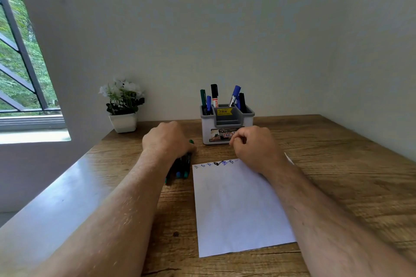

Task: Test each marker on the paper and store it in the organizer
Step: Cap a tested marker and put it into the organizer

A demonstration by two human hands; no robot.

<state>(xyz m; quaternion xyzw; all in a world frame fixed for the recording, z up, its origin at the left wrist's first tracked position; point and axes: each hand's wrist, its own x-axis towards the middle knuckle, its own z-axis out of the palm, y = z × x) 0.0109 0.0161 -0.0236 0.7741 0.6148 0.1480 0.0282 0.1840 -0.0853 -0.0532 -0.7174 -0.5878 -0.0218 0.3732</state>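
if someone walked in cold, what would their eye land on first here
Most likely the two bare forearms reaching in, the left hand resting on a bunch of markers beside the white paper, the right hand loosely curled over the paper's top edge. Next, the grey-and-white organizer at the back of the wooden table, already holding several markers, and the row of small test scribbles along the paper's top.

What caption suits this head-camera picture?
Left hand on loose markers beside the scribble-marked paper; five markers stand in the organizer.
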